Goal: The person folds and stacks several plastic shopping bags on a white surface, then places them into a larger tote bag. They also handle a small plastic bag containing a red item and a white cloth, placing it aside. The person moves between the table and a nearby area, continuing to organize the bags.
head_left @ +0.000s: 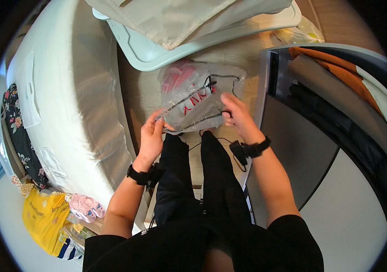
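Note:
A translucent plastic drawstring bag (207,117) hangs in front of my legs, its mouth spread and edged with a dark cord (193,123). Pinched between the thumb and fingers of my left hand (152,137) is the near left corner of the rim. My right hand (240,117) grips the cord at the right side, where a short dark loop shows by the fingers. Through the film I see a pink item (179,76) and a white item with red marks (196,98); what they are is unclear.
A large white fabric-covered block, perhaps a mattress (57,102), stands at left. Ahead is a pale green plastic lid or tub (146,56) under beige fabric (179,20). Folded garments (343,88) lie at right beside a grey panel (288,146). A yellow bag (45,217) sits lower left.

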`<act>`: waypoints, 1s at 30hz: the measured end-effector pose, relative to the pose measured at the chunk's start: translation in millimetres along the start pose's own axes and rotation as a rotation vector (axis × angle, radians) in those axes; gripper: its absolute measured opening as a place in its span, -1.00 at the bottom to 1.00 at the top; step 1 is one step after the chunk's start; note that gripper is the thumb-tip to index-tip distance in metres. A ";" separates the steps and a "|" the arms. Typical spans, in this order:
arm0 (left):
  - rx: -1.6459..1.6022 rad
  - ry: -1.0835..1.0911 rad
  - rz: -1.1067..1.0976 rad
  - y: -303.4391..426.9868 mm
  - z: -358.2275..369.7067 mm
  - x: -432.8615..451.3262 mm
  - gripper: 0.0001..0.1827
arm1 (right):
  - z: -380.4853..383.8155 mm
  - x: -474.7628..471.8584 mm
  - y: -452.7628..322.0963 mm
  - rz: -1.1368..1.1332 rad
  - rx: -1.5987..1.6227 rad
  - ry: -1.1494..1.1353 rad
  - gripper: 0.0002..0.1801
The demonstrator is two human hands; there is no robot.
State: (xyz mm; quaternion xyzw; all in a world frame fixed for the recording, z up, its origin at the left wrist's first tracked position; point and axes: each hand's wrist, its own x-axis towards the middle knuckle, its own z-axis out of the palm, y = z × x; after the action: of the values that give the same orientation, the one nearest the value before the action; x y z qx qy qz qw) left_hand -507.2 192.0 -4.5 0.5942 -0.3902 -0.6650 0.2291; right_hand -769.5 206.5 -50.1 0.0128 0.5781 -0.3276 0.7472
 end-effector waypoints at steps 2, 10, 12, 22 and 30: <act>0.098 -0.018 0.050 -8.8 -0.3 -2.1 -0.70 | 11.0 12.1 -0.2 0.011 0.104 -0.141 -0.43; 0.431 -0.195 0.083 -28.5 -6.8 -36.2 -0.70 | 27.5 52.0 8.7 0.048 -0.129 -0.273 -0.71; 0.480 -0.205 0.086 -31.2 -11.4 -40.2 -0.69 | 30.7 55.4 18.6 -0.264 -0.457 -0.215 -0.74; 0.168 0.003 -0.031 -33.3 -36.7 -42.9 -0.64 | 52.8 -42.1 1.4 -0.946 -1.077 0.078 -0.60; 0.111 -0.013 0.109 -11.9 -57.9 -50.3 -0.05 | 105.5 -115.8 -13.2 -1.332 -0.902 -0.165 -0.75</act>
State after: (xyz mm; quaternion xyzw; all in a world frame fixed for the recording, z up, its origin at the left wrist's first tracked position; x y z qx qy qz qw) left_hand -439.8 223.4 17.5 0.5795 -0.4597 -0.6327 0.2293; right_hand -699.4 209.2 90.6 -0.6613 0.4840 -0.4390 0.3684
